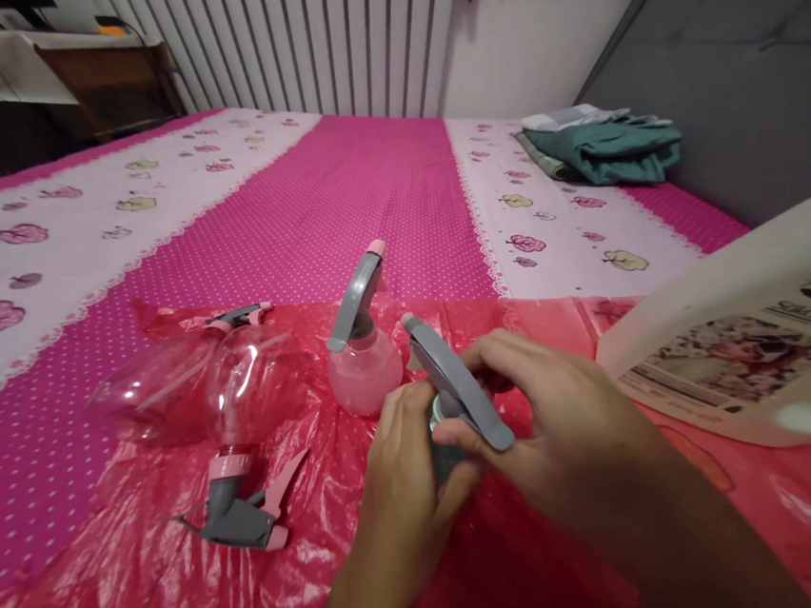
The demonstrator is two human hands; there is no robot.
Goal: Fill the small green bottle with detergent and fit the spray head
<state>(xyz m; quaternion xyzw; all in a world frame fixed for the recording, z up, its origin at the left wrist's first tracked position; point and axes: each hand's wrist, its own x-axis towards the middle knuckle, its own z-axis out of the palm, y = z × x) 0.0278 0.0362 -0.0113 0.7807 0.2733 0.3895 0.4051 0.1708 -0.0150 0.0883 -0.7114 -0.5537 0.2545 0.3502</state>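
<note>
My left hand (407, 471) is wrapped round the body of a spray bottle (447, 460), most of which the fingers hide. At its neck, my right hand (551, 405) grips the grey spray head (459, 375), thumb and fingers closed about the collar. Just beyond stands a second spray bottle (363, 370), upright, pinkish and round, with a grey head and pink nozzle. On the left a clear spray bottle (248, 386) lies with its grey and pink trigger head (239, 511) towards me. Another clear bottle (162, 389) lies behind it.
Red plastic sheeting (146, 587) covers the near bed. A large whitish jug (745, 338) with a picture label stands close on the right. Folded green cloths (605, 146) lie at the far right, by a grey headboard (726, 53). A white radiator (295, 47) lines the back wall.
</note>
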